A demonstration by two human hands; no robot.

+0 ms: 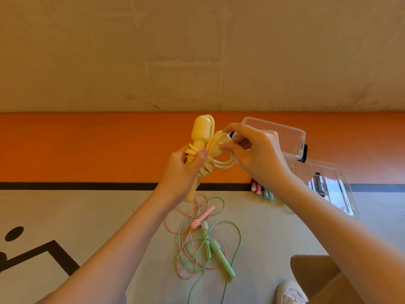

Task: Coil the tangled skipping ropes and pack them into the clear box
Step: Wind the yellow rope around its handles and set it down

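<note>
The yellow rope (202,148) is being gripped upright in the left hand (184,172) while its loose loop is being pinched by the right hand (254,154) — the clear box (291,137) is lying just beyond, far right, open.

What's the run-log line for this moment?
left hand: grips yellow rope bundle | right hand: pinches its loop | pink and green ropes: tangled on floor | clear box: open
</note>
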